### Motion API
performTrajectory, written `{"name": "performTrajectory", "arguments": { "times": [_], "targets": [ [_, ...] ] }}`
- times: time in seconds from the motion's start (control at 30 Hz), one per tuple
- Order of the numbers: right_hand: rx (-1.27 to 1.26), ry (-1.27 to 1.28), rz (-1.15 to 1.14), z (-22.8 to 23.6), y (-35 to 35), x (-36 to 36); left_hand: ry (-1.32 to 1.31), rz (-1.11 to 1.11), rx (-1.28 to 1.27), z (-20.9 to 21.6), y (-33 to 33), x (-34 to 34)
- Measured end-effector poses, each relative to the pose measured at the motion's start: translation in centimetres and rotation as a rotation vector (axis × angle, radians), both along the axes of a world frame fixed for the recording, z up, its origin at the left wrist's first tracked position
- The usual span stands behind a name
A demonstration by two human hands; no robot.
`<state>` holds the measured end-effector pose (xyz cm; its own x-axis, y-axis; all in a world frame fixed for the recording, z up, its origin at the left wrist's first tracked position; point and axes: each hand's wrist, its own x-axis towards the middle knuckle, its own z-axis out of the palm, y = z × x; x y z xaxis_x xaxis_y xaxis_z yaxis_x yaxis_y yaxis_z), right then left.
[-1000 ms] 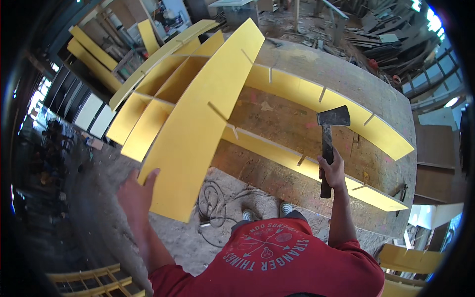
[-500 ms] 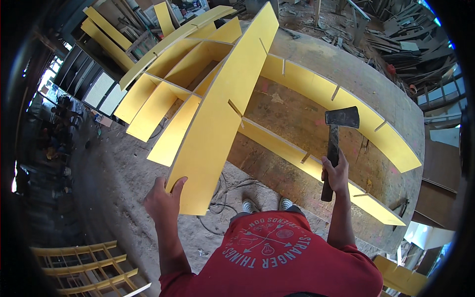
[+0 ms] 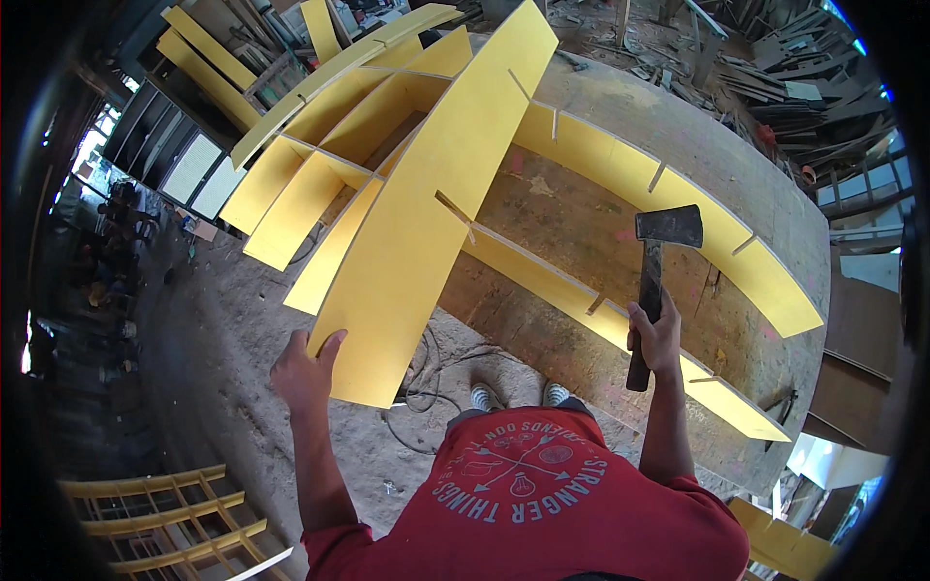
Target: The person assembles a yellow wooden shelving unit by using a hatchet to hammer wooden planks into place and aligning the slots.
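Note:
My left hand [image 3: 306,370] grips the near end of a long yellow board [image 3: 418,232], thumb on its face and fingers behind. The board slants away to the upper right and has narrow slots cut in it. One of its slots lies right by the near slotted yellow strip [image 3: 542,281]; whether they interlock I cannot tell. In my right hand [image 3: 659,334] is a hatchet [image 3: 651,281], held by its dark handle with the head up, above the space between that strip and a curved slotted strip [image 3: 668,189] farther back.
A large worn worktable [image 3: 775,223] carries the strips. Joined yellow panels form a compartmented frame [image 3: 358,126] at the left. Cables [image 3: 426,387] lie on the floor near my feet. Another slatted frame [image 3: 174,523] is at lower left, and scrap wood [image 3: 804,97] is heaped at upper right.
The board's near end has swung left and slightly away with my left hand, while its far end has shifted a little right. The hatchet has barely moved.

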<state>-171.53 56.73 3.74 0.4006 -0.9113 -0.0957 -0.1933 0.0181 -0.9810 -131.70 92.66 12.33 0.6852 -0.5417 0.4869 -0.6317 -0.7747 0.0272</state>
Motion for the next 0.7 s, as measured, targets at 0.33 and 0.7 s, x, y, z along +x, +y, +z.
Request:
{"name": "performTrajectory", "arguments": {
  "times": [0.33, 0.7],
  "targets": [
    [-0.010, -0.003, -0.021, 0.0, 0.0, 0.5, -0.078, -0.020, 0.013, -3.8, 1.5, -0.1],
    [-0.019, 0.056, -0.015, 0.0, 0.4, 0.6, -0.187, -0.244, 0.013, -3.6, 0.1, 3.2]
  ]
}}
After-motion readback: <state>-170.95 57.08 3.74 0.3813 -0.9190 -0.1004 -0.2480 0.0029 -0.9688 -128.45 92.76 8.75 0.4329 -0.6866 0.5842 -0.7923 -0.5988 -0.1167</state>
